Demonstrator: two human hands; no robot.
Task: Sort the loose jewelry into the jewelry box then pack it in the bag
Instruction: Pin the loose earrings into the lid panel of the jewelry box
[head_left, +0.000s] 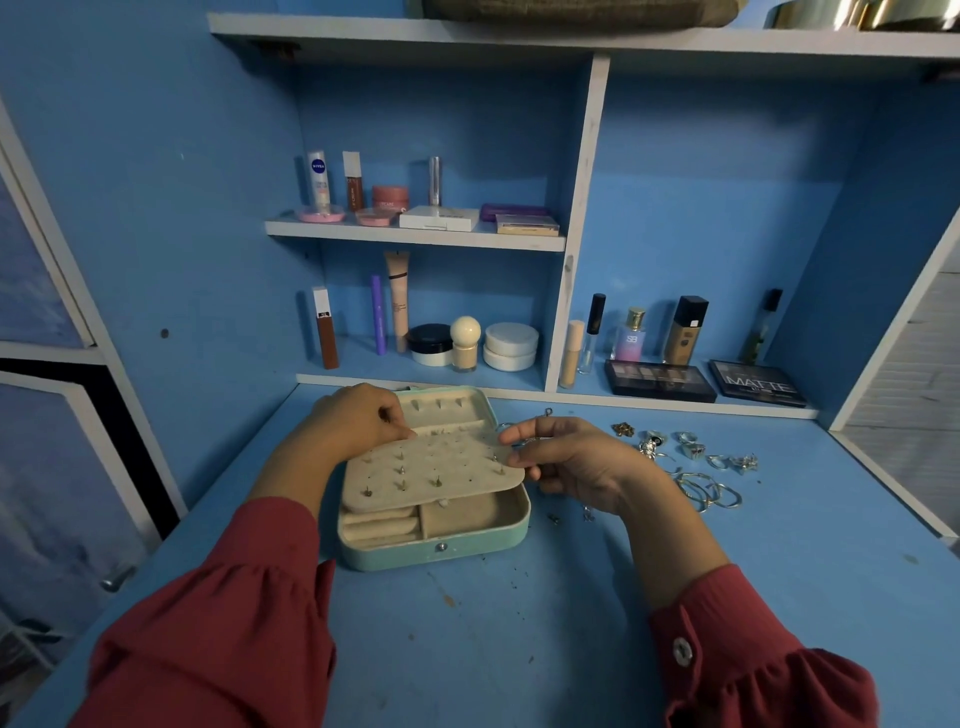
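Note:
A mint-green jewelry box (436, 553) lies open on the blue desk, its lid flat behind it. A beige earring panel (431, 470) with several studs is tilted over the tray. My left hand (358, 415) pinches the panel's far left edge. At the panel's right edge, my right hand (566, 457) pinches a small metal earring. Loose silver rings, hoops and a gold piece (696, 457) lie scattered to the right of my right hand.
Cosmetics fill the shelves behind the box, with two dark eyeshadow palettes (660, 382) at the desk's back right. Two tiny pieces (571, 517) lie on the desk just right of the box. The white shelf frame borders the desk on both sides.

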